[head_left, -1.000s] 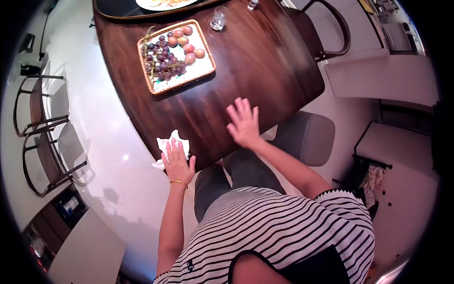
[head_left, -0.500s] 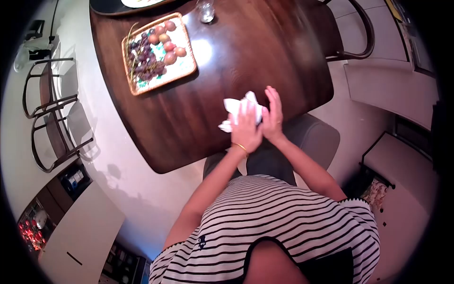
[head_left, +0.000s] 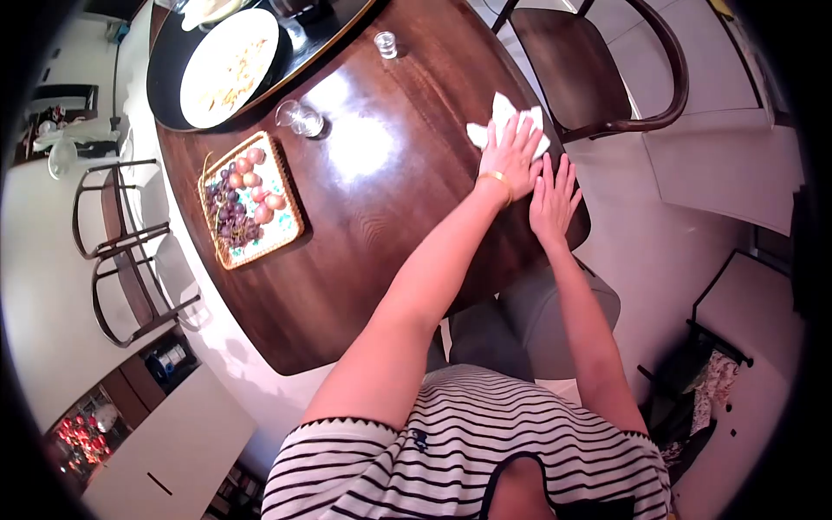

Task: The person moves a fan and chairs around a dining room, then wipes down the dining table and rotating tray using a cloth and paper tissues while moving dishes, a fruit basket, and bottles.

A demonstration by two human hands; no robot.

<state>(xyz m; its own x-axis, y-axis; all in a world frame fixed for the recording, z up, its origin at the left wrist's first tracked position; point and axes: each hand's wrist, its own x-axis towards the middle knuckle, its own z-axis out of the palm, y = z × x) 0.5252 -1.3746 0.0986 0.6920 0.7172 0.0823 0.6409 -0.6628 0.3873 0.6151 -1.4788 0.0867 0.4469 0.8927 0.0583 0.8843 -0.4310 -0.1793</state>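
Note:
My left hand (head_left: 513, 163), with a gold bangle at its wrist, holds a crumpled white tissue (head_left: 477, 133) down against the dark wooden table (head_left: 407, 165). Its fingers stretch over the tissue, whose corners stick out around them. Close by on the right, my right hand (head_left: 555, 201) is open, its fingers straight and lying at the table's right edge. Nothing shows in it. The palms of both hands are hidden from above.
A wicker tray (head_left: 297, 212) of grapes and round reddish fruit stands at left. Behind it are clear glasses (head_left: 303, 120) and a black tray (head_left: 165, 95) bearing a white plate (head_left: 195, 82). A small glass (head_left: 386, 45) stands farther back; a chair (head_left: 576, 65) adjoins the right edge.
Both hands have moved away from my body and to the right across the table, the tissue travelling under my left hand. The view has shifted, bringing more of the black tray into sight.

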